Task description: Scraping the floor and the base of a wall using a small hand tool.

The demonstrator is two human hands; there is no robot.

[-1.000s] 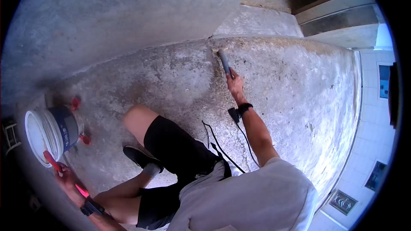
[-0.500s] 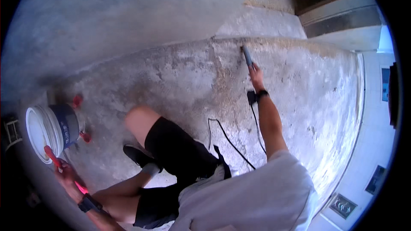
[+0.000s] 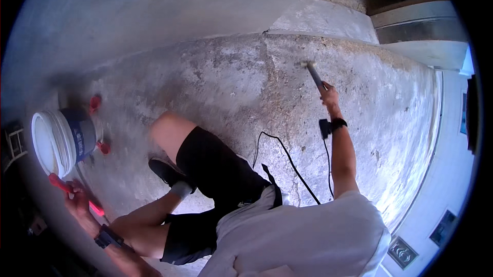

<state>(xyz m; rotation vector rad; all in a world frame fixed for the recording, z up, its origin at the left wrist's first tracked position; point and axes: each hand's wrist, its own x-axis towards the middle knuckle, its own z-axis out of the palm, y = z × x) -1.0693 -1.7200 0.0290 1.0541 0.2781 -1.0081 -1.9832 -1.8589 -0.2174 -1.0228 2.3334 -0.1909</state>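
My right hand (image 3: 330, 97), stretched far forward, is closed round a long grey-handled tool (image 3: 315, 76). The tool's small head is at the mottled, rough grey surface (image 3: 231, 87); it is blurred, so its kind is unclear. On the left, my left hand (image 3: 78, 202) is closed by a red stick-like piece (image 3: 60, 182) just below a bucket. A second red piece (image 3: 96, 208) shows beside the wrist; whether the two join is hidden by the hand. The bucket (image 3: 56, 141) is white with a dark blue band.
Two red knobs (image 3: 103, 147) stick out beside the bucket. A black cable (image 3: 287, 156) loops over the surface near my right forearm, and a small black device (image 3: 324, 128) sits at that wrist. My bent knee (image 3: 172, 130) and dark shoe (image 3: 167, 171) are between the hands. Tiles (image 3: 403, 252) line the right edge.
My right hand and the grey-handled tool have shifted right and a little nearer to me. The left hand stays by the red piece. The view has shifted slightly.
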